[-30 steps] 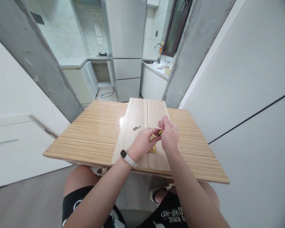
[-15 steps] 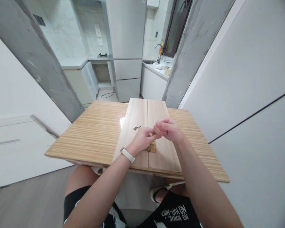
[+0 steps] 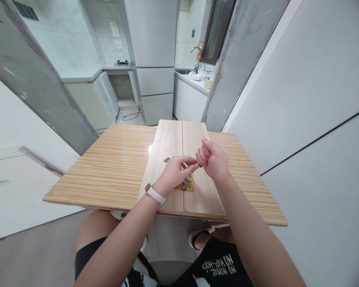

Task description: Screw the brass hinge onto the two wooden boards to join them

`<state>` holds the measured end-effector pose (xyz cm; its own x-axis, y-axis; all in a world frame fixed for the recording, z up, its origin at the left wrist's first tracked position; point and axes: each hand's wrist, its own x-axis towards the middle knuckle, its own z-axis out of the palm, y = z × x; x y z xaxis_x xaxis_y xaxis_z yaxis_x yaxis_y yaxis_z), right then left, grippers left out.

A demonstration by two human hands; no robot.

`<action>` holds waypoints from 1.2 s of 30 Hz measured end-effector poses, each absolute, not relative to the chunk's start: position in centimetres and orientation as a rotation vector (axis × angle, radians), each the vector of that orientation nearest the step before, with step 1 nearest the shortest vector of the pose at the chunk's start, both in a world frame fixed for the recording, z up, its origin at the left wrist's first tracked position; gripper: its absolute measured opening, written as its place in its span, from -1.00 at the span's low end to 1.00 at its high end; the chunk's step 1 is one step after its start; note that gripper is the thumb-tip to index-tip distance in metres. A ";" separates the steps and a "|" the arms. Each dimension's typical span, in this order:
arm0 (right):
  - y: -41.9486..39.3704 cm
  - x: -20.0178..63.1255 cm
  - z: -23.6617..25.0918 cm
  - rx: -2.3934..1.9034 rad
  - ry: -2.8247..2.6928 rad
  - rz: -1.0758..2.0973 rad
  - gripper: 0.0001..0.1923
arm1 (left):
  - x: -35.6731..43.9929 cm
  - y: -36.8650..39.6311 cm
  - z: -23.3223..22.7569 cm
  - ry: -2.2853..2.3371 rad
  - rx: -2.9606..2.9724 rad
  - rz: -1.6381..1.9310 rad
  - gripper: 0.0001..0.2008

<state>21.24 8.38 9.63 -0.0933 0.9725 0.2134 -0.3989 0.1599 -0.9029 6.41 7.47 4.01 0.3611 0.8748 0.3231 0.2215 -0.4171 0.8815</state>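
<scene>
Two pale wooden boards (image 3: 167, 139) lie side by side, a narrow seam between them. Across that seam rests a brass hinge (image 3: 189, 184), partly covered by my left hand (image 3: 179, 169). The thumb and fingertips of this hand are pinched together, touching the fingers of my right hand (image 3: 214, 159). Curled into a fist, my right hand is held just above the right board. A small dark and yellowish bit shows where the hands meet, too small to name. Several small screws (image 3: 166, 160) lie on the left board, just beyond my left hand.
Under the boards is a striped wooden table (image 3: 113, 159). White panels (image 3: 317, 91) stand close on the right. Beyond the table are a fridge (image 3: 152, 36), a counter with a sink (image 3: 184, 72) and faucet, and a cable (image 3: 131, 116) on the floor.
My right hand has turned and its fist is slightly higher. The left fingertips now reach its underside, where the small bit shows. The whole view has shifted slightly.
</scene>
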 end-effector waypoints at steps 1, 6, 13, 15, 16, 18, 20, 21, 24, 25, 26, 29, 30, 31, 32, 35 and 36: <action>8.3 21.0 9.6 -0.720 -1.078 1.295 -0.32 | 6.4 7.5 4.0 0.948 1.862 1.070 -0.84; 8.3 19.7 9.2 -0.813 -0.973 1.137 -0.36 | 5.9 7.5 4.0 0.924 1.889 1.078 -0.86; 8.6 18.5 7.7 -0.974 -0.802 0.700 -0.42 | 6.0 7.0 4.0 0.951 1.979 1.095 -0.83; 8.3 18.1 7.3 -0.980 -0.810 0.580 -0.42 | 6.2 6.9 3.9 0.956 2.039 1.109 -0.84; 8.1 18.0 7.1 -0.979 -0.810 0.553 -0.42 | 6.3 6.8 3.9 0.960 2.072 1.114 -0.84; 7.7 17.9 7.1 -0.978 -0.791 0.572 -0.43 | 6.5 6.6 3.8 0.964 2.130 1.118 -0.84; 7.3 17.9 7.3 -0.978 -0.753 0.641 -0.44 | 6.6 6.4 3.8 0.943 2.171 1.111 -0.84; 7.1 18.0 7.4 -0.977 -0.736 0.672 -0.45 | 6.7 6.3 3.9 0.925 2.183 1.107 -0.83; 6.6 18.4 8.0 -0.954 -0.761 0.752 -0.44 | 6.7 6.1 4.0 0.888 2.194 1.110 -0.85; 6.5 18.6 8.2 -0.938 -0.790 0.798 -0.43 | 6.7 6.2 4.1 0.886 2.192 1.116 -0.88; 6.4 18.8 8.4 -0.915 -0.824 0.862 -0.41 | 6.6 6.2 4.2 0.888 2.193 1.120 -0.91; 6.4 20.1 9.2 -0.832 -0.980 1.122 -0.41 | 6.3 6.5 4.5 0.893 2.211 1.105 -0.87; 6.5 20.7 9.5 -0.803 -1.058 1.199 -0.43 | 6.2 6.6 4.5 0.893 2.216 1.095 -0.87; 6.7 21.3 9.7 -0.772 -1.141 1.263 -0.45 | 6.0 6.8 4.5 0.893 2.218 1.088 -0.87; 7.0 21.8 9.9 -0.732 -1.201 1.306 -0.47 | 5.9 6.9 4.4 0.894 2.212 1.084 -0.87; 8.2 22.9 10.2 -0.596 -1.409 1.437 -0.50 | 5.7 7.4 4.2 0.922 2.138 1.078 -0.82; 8.6 23.1 10.2 -0.554 -1.480 1.484 -0.50 | 5.6 7.5 4.2 0.935 2.101 1.073 -0.79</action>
